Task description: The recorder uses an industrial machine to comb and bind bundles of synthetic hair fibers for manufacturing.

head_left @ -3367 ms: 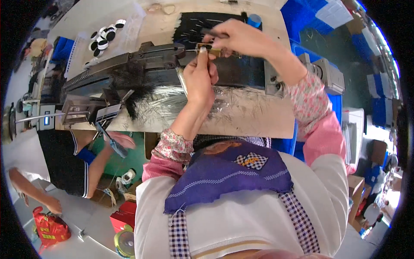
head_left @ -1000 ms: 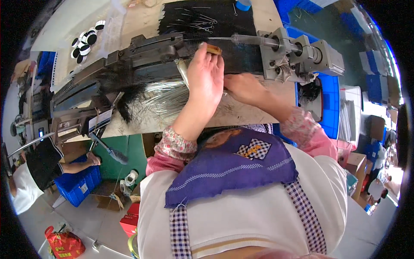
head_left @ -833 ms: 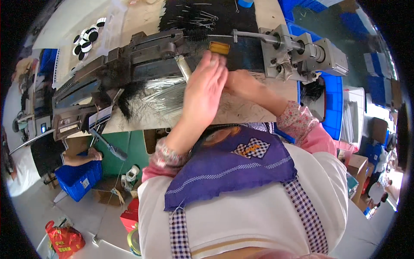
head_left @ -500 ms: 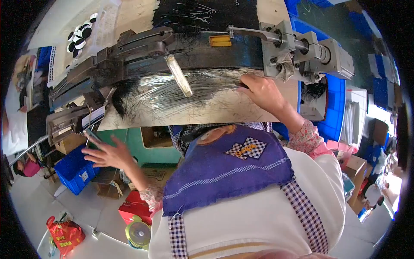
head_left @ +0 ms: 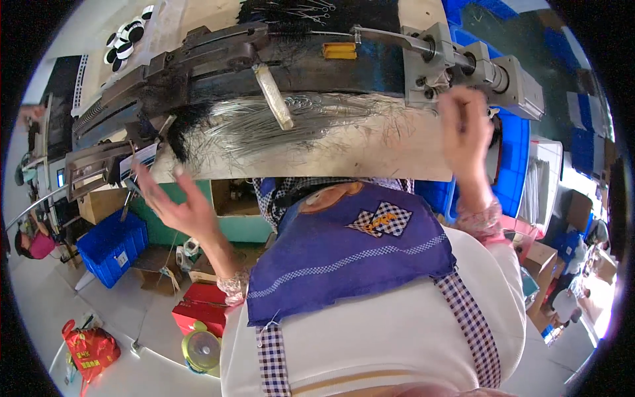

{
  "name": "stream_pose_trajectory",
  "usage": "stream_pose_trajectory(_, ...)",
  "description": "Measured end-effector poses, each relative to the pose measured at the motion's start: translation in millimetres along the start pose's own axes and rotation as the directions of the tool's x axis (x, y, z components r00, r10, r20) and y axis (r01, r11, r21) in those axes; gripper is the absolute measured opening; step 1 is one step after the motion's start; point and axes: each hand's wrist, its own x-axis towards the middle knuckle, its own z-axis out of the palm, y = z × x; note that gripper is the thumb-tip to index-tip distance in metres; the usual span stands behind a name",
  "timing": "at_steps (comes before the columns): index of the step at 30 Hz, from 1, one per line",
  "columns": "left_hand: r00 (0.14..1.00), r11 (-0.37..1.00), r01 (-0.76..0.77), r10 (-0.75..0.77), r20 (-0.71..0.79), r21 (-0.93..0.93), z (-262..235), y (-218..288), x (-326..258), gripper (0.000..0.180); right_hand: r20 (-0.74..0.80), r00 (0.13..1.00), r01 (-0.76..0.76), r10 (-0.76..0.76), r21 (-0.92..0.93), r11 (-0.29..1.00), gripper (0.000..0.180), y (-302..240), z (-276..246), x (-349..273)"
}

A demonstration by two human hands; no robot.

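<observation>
My left hand (head_left: 180, 206) is held up with its fingers spread, holding nothing, next to the metal bracket (head_left: 89, 180) at the left end of a long bench machine (head_left: 225, 51). By the grey chuck unit (head_left: 426, 63) at the machine's right end is my right hand (head_left: 466, 126); motion blurs its fingers, so what they hold, if anything, is unclear. A thin wire rod with dark bristles (head_left: 291, 30) spans the machine toward the chuck. Loose metal wires (head_left: 271, 129) lie in a pile on the worktop below, under a taped bar (head_left: 272, 98). Black bristles (head_left: 177, 135) are bunched at the pile's left.
Finished looped wire pieces (head_left: 311, 10) lie on a black cloth at the back. Black-and-white round parts (head_left: 124, 41) sit at the back left. Blue crates stand at right (head_left: 512, 159) and on the floor at left (head_left: 114, 250). A red bag (head_left: 91, 351) rests on the floor.
My right hand has left the wire pile and moved right and up to the chuck. My left hand has shifted slightly right and up, fingers still apart. The whole view has shifted a little.
</observation>
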Motion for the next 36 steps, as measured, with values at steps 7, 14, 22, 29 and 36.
stream_pose_trajectory(7,0.613,0.506,0.452,0.422,0.668,-0.735,19,159,46,0.042,0.163,0.821,0.508,-0.546,0.228,0.831,0.012,-89,-9,68)
stream_pose_trajectory(14,0.762,0.523,0.599,-0.139,0.633,-0.606,38,71,15,0.025,0.258,0.809,0.541,-0.528,0.026,0.841,0.017,-30,30,101)
stream_pose_trajectory(22,0.331,-0.273,0.902,-0.063,0.942,-0.335,43,146,25,0.019,0.401,0.720,0.667,-0.567,-0.171,0.725,0.023,-19,84,110)
stream_pose_trajectory(29,0.612,-0.906,0.414,0.349,0.710,0.088,11,57,82,0.022,0.399,0.707,0.657,-0.584,-0.063,0.751,0.014,-28,74,99)
stream_pose_trajectory(36,0.611,0.663,0.409,0.312,0.728,-0.627,17,100,57,0.023,0.465,0.863,0.282,-0.199,-0.116,0.952,0.011,-19,95,153)
